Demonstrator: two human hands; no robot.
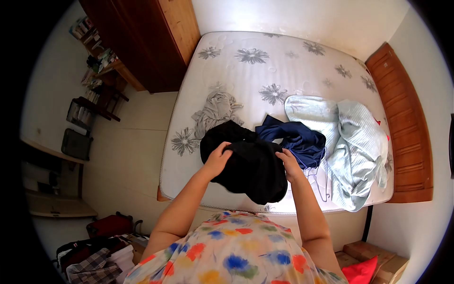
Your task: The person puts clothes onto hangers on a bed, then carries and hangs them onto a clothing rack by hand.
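Between my two hands a black garment (253,170) hangs in folds over the near part of the mattress; its exact kind does not show. My left hand (217,160) grips its left upper edge, thumb on top. On the other side, my right hand (289,164) pinches its right edge. Just behind lies a crumpled navy blue garment (300,139). Thin clothes hangers (318,182) stick out below it, near my right hand. A crumpled grey garment (218,111) lies past my left hand, partly behind the black cloth.
The flower-patterned mattress (236,78) fills the middle. A pale striped quilt (359,151) is bunched at its right, before a wooden headboard (402,128). A dark wardrobe (142,42) stands back left. Bags and clothes (94,260) lie lower left, cardboard boxes (369,253) lower right.
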